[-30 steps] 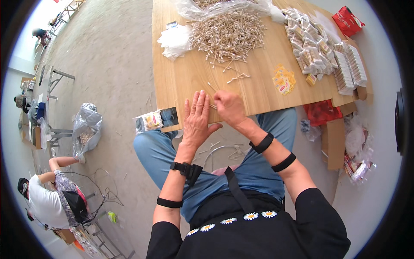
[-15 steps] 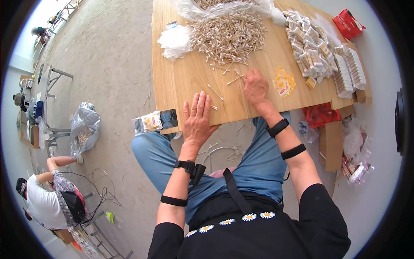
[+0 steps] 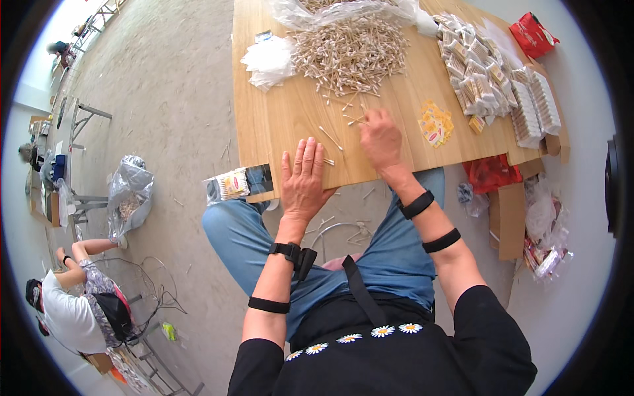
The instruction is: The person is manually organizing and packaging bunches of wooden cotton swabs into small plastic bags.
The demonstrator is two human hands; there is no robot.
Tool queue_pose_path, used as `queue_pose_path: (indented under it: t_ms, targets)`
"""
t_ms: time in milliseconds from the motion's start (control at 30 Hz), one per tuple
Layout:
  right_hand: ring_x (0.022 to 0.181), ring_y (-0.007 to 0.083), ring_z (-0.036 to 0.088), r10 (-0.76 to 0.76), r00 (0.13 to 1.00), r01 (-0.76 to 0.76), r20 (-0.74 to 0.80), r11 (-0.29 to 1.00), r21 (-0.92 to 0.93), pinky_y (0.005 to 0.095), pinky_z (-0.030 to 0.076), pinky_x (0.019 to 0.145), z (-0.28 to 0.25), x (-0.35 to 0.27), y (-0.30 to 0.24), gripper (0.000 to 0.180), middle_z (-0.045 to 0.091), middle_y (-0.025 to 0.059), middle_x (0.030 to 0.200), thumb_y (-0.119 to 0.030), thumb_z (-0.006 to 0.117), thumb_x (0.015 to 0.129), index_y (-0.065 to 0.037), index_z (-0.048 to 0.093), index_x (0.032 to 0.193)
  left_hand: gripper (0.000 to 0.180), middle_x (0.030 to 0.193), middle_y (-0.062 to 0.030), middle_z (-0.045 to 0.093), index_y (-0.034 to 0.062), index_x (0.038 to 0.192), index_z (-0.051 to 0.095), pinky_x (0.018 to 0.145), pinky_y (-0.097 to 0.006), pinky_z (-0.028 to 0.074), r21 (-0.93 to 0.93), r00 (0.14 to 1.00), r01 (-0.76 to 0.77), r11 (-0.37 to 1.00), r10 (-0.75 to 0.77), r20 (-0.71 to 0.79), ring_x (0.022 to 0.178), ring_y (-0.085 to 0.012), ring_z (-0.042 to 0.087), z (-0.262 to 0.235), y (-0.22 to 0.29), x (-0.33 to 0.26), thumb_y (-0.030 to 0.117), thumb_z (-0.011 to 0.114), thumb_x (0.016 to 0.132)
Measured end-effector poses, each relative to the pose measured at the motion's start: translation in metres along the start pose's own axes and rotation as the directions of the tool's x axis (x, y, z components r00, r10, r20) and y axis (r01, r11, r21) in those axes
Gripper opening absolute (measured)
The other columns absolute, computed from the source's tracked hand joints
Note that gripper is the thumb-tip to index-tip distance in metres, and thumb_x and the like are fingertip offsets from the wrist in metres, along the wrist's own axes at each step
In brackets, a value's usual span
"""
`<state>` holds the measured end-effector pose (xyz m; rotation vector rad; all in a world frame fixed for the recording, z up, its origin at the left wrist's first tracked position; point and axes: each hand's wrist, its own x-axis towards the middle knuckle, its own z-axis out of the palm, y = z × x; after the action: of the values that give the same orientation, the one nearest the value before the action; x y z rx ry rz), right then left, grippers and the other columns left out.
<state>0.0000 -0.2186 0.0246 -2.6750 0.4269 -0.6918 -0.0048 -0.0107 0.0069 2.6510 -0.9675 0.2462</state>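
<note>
My left hand (image 3: 303,179) lies flat at the table's near edge, fingers stretched out, palm down. Beside its fingertips are a loose cotton swab (image 3: 331,138) and swab ends that poke out at its right side. My right hand (image 3: 381,140) is closed over the table, its slightly blurred fingertips against cotton swabs (image 3: 352,120) pointing left; how many it grips is hidden. Beyond both hands spreads a big heap of cotton swabs (image 3: 350,56). Left of my left hand, a clear bag packed with swabs (image 3: 230,185) overhangs the table edge.
Yellow printed cards (image 3: 436,123) lie right of my right hand. Filled swab packs (image 3: 479,79) are piled farther right, near a red bag (image 3: 533,36). Empty clear bags (image 3: 269,63) sit at the far left of the wooden table (image 3: 264,125). A co-worker (image 3: 72,307) sits at left.
My right hand has shifted slightly left and toward me, with the swabs at its fingertips now lying more to the left. My left hand has stayed nearly still. The co-worker's arm has moved.
</note>
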Motion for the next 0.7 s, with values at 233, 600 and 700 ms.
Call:
queue_pose_path:
  t_ms: [233,600,700]
  targets:
    - [0.083,0.0355,0.064,-0.166,0.963,0.125,0.211,0.973,0.193,0.0448,0.053,0.07,0.01,-0.031,-0.043,0.009,0.061,0.0168,0.092,-0.009,0.064,0.08,-0.003,0.06,0.086,0.105,0.155,-0.0096,0.036,0.0079,0.147,0.038,0.119,-0.052,0.021,-0.013,1.0,-0.004,1.0,0.004,-0.002,0.146,-0.0259,0.03,0.0,0.0,-0.001,0.047,0.083,0.06]
    - [0.082,0.0353,0.065,0.022,0.999,-0.021,0.043,1.0,-0.004,0.045,0.053,0.069,0.007,0.002,0.007,0.007,0.061,0.0153,0.088,-0.01,0.064,0.081,-0.005,0.062,0.086,0.101,0.158,-0.0084,0.032,0.0087,0.149,0.036,0.119,-0.052,0.02,0.001,1.0,-0.012,1.0,0.012,0.02,0.147,-0.0264,0.028,-0.004,0.0,-0.001,0.052,0.078,0.068]
    - [0.082,0.0343,0.065,-0.028,0.998,0.03,0.058,0.999,-0.024,0.045,0.052,0.069,0.007,0.001,0.006,0.01,0.061,0.0151,0.089,-0.011,0.066,0.08,-0.004,0.062,0.086,0.1,0.158,-0.0082,0.032,0.0094,0.149,0.037,0.119,-0.052,0.02,0.004,0.999,-0.009,1.0,0.008,0.031,0.147,-0.027,0.027,-0.003,0.0,-0.001,0.052,0.078,0.069]
